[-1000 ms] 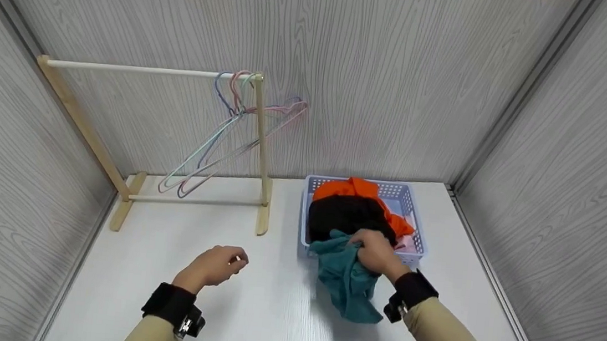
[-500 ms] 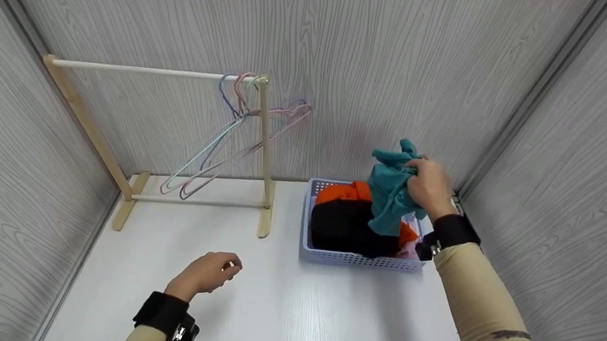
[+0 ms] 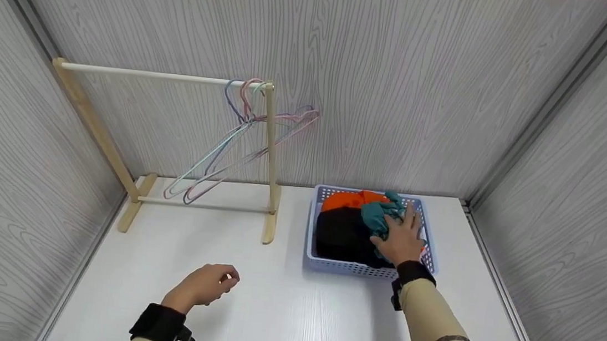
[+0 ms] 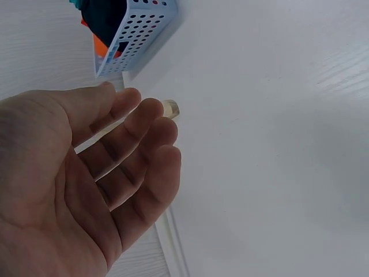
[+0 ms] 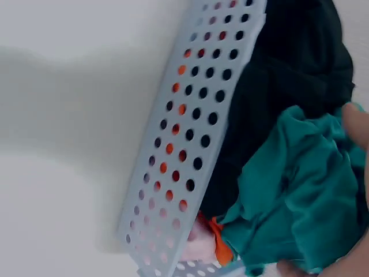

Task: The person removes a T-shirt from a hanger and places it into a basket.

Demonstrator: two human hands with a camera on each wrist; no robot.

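Note:
My right hand (image 3: 401, 241) lies over a teal cloth garment (image 3: 373, 217) in the light blue plastic basket (image 3: 350, 268), fingers spread and straight. The right wrist view shows the teal garment (image 5: 300, 190) bunched on top of a black one (image 5: 288, 63), with only the edge of the hand visible. Orange fabric (image 3: 340, 200) sits at the back of the basket beside the black garment (image 3: 342, 235). My left hand (image 3: 203, 285) hovers over the table to the left, holding nothing. Its fingers are loosely curled in the left wrist view.
A wooden rack (image 3: 272, 156) with a white rod (image 3: 145, 74) stands at the back left. Several coloured hangers (image 3: 210, 156) hang at its right end. Pale pink cloth (image 5: 199, 242) shows in the basket. Grey panel walls surround the white table (image 3: 278, 318).
My right hand has carried the teal garment from the basket's front edge up and over it, then lowered it in and let go. The left hand has barely moved.

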